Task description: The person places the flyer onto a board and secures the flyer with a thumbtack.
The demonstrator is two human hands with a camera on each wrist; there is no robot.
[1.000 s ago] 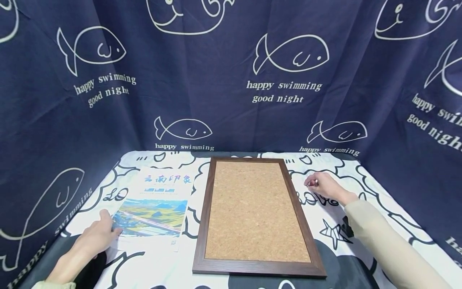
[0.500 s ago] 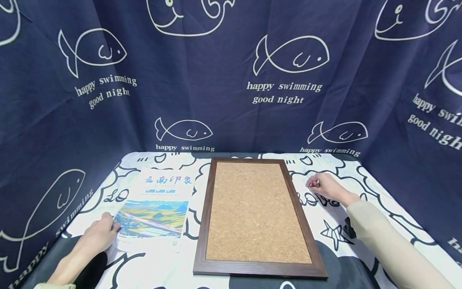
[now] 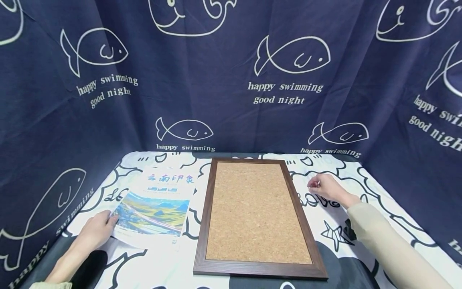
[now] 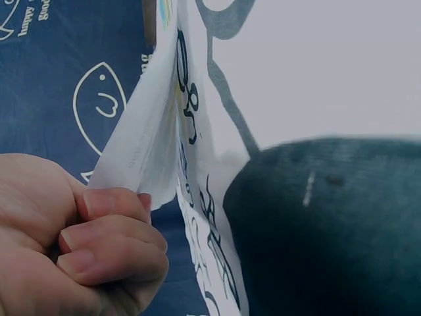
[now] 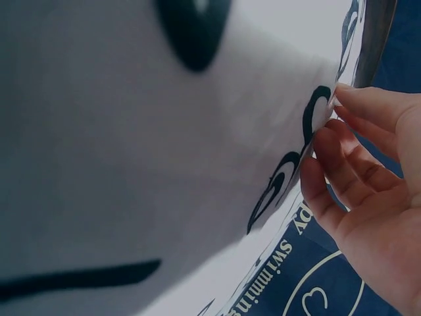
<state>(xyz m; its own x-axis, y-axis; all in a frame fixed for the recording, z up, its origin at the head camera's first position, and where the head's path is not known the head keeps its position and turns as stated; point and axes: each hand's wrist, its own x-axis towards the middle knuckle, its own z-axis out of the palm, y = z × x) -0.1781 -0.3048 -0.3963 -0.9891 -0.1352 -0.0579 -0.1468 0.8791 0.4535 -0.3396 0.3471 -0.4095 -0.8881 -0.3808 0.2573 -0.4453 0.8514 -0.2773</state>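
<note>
My left hand (image 3: 96, 229) pinches the lower left edge of a paper poster (image 3: 155, 212) with Chinese lettering at the top and a landscape picture below. In the left wrist view, the poster's white underside (image 4: 135, 148) curves up off the cloth, its edge between thumb and curled fingers (image 4: 118, 257). A cork board (image 3: 258, 212) in a dark brown wooden frame lies flat right of the poster. Beyond its right side, my right hand (image 3: 327, 188) is low over the cloth, fingertips (image 5: 322, 141) bent close together at its surface. I cannot tell whether they hold something small.
Black and white patterned cloth (image 3: 173, 273) covers the table. A navy curtain (image 3: 223, 80) with fish drawings and lettering rises behind it and along both sides. The board's raised frame (image 3: 260, 268) stands between the two hands.
My left hand has shifted slightly right and away from me, and the poster's lower left part now bends up. The right hand stays in nearly the same place.
</note>
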